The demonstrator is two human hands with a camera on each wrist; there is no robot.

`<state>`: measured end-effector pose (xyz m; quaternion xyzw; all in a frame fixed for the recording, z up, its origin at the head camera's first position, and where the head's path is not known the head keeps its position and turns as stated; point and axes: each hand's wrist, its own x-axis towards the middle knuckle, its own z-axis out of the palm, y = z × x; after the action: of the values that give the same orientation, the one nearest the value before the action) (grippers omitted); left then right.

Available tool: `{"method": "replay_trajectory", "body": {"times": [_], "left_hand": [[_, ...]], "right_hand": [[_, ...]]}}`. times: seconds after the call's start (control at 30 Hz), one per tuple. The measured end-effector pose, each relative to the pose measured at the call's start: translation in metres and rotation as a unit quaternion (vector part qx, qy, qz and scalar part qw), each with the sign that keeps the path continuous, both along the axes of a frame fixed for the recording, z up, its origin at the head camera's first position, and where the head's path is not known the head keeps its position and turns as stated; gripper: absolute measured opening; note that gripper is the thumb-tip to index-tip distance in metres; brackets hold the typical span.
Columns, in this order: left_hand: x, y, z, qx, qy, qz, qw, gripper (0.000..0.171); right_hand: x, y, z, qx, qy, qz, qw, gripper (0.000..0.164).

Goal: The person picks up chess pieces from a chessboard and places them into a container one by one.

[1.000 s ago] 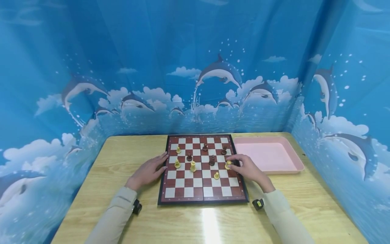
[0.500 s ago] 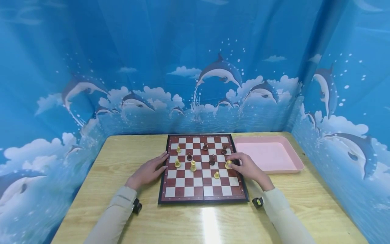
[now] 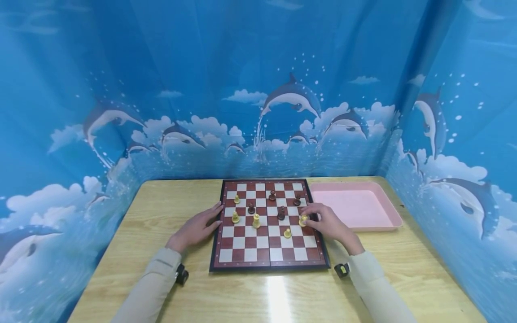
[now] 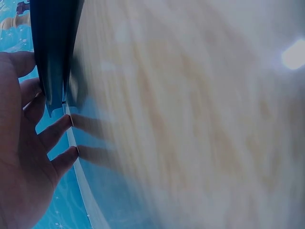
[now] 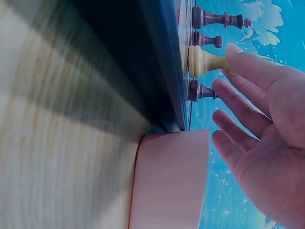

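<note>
A red-and-white chessboard point(image 3: 250, 254) lies flat on the table. My right hand point(image 3: 326, 220) pinches a yellow chess piece point(image 5: 205, 62) between thumb and index finger; its base stands at the board surface and its top is partly hidden. The other fingers spread loosely behind it. At the board's left edge rests my left hand point(image 3: 198, 226), its fingertips against the dark side and its fingers relaxed. Beside the pinched piece are a dark king point(image 5: 214, 19) and another dark piece point(image 3: 297, 200). A short yellow piece point(image 3: 287, 233) stands nearer to me.
On the board's left half are a tall yellow piece point(image 3: 256, 221), two smaller yellow ones and a dark piece point(image 3: 251, 208). One more dark piece point(image 3: 272, 195) stands toward the back. A pink tray point(image 3: 396, 220) sits right of the board. Dolphin-print curtains point(image 3: 202, 67) enclose the table point(image 3: 161, 197).
</note>
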<state>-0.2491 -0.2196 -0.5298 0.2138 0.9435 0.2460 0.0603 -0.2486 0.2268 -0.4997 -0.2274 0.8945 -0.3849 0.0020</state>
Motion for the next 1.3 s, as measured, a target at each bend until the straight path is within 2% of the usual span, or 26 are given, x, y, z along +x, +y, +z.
{"method": "replay_trajectory", "body": {"times": [0.17,0.37,0.73,1.3], "left_hand": [[0.001,0.0,0.0,0.0,0.002,-0.002,1.0,0.063],[0.002,0.0,0.001,0.004,0.0,-0.004,1.0,0.063],[0.003,-0.001,0.002,0.002,-0.001,-0.006,1.0,0.062],[0.001,0.0,0.002,0.005,0.001,-0.004,1.0,0.062]], "right_hand": [[0.001,-0.001,0.0,0.0,-0.006,-0.001,1.0,0.015],[0.003,-0.001,0.006,-0.032,-0.005,0.002,0.999,0.02],[0.005,-0.005,0.011,-0.067,-0.036,0.007,0.997,0.028],[0.005,-0.003,0.015,-0.055,-0.037,0.006,0.998,0.029]]}}
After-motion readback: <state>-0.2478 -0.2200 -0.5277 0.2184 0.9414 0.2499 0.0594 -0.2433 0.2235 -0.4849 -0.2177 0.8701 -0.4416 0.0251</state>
